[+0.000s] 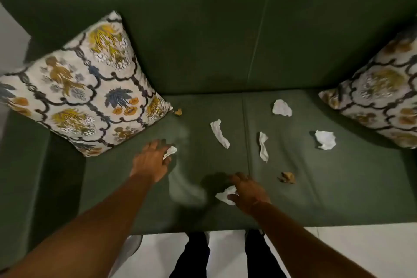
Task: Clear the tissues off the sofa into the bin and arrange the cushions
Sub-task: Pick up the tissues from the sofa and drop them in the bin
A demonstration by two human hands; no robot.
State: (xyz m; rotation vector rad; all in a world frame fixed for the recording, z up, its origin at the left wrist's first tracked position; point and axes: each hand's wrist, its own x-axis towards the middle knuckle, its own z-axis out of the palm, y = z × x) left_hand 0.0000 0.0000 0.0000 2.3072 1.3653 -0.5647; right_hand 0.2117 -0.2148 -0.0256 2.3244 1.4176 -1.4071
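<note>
I look down on a dark green sofa [203, 56]. My left hand [150, 161] rests on the seat beside the left cushion, its fingers closed on a small white tissue [170, 151]. Nearer the front edge, my right hand [248, 192] grips another crumpled white tissue [225, 195]. Several more white tissues lie loose on the seat: a long one [220, 133], a thin twisted one [263, 145], a wad [281, 108] near the backrest and a wad [325, 140] at the right. A floral cushion [83, 88] leans in the left corner, a second floral cushion [379, 95] in the right corner.
Two small brown crumpled scraps lie on the seat, one scrap [178, 111] by the left cushion's corner, the other scrap [287, 177] right of my right hand. White floor [349, 250] and my legs [196, 255] show below the seat's front edge. No bin is visible.
</note>
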